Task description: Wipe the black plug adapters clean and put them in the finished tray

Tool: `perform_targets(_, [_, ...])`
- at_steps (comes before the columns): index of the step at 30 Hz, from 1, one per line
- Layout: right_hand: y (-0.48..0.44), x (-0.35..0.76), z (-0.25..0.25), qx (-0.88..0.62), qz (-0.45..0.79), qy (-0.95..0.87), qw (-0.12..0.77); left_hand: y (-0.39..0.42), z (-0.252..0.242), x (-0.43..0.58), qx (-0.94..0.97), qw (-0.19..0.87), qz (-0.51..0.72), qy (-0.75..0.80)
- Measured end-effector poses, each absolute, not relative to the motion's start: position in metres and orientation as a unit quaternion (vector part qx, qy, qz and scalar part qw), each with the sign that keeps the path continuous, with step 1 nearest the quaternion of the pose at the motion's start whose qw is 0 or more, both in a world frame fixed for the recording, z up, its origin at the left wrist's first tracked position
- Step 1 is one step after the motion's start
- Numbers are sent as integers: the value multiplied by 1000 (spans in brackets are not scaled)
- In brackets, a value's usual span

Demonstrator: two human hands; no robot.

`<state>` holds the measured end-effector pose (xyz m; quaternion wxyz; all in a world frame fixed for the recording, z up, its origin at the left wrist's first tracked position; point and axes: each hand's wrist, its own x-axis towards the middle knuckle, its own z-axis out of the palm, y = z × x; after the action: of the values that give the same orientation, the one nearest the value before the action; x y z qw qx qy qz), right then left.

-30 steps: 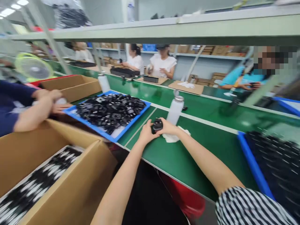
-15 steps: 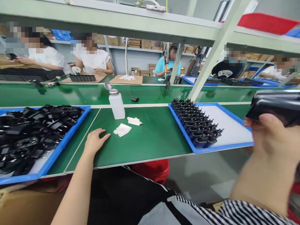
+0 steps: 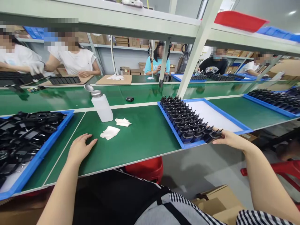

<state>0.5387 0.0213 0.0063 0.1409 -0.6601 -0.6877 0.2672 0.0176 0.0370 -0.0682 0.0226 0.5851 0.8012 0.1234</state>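
Note:
My left hand (image 3: pixel 79 148) lies flat and open on the green bench, just left of a white wipe (image 3: pixel 109 132). My right hand (image 3: pixel 226 139) reaches to the front edge of a blue tray (image 3: pixel 234 116) and grips a black adapter (image 3: pixel 213 135) at the end of the front row. Rows of black adapters (image 3: pixel 181 117) stand upright in the left part of that tray; its right part shows bare white liner.
A white dispenser bottle (image 3: pixel 101 105) and a second wipe (image 3: pixel 123 122) stand behind my left hand. A blue tray (image 3: pixel 50 139) heaped with black parts sits at the left. One loose black part (image 3: pixel 129 99) lies on the conveyor. Other people work across the line. A cardboard box (image 3: pixel 220 201) sits below.
My right hand carried the black adapter from close to the camera down to the front row of the right tray. The view swung right; my left hand left the part and rests flat.

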Motion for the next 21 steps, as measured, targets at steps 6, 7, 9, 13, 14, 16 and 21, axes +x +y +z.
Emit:
perform_targets(6, [20, 539, 8, -682, 245, -680, 112, 38, -72, 17, 587, 10, 125, 800])
perform_targets(7, [20, 540, 8, -690, 241, -674, 112, 38, -72, 17, 588, 8, 125, 799])
perform_targets(9, [21, 540, 9, -716, 221, -654, 103, 39, -73, 17, 590, 6, 126, 797])
perform_targets(13, [21, 542, 11, -715, 234, -648, 117, 39, -75, 14, 588, 7, 133, 798])
perform_targets(14, [21, 543, 10, -698, 260, -651, 145, 39, -76, 14, 590, 7, 137, 795])
perform_targets(16, [20, 549, 7, -675, 313, -632, 218, 37, -78, 12, 597, 5, 148, 788])
perform_targets(21, [42, 578, -6, -662, 343, -473, 470, 32, -80, 15, 599, 3, 160, 785])
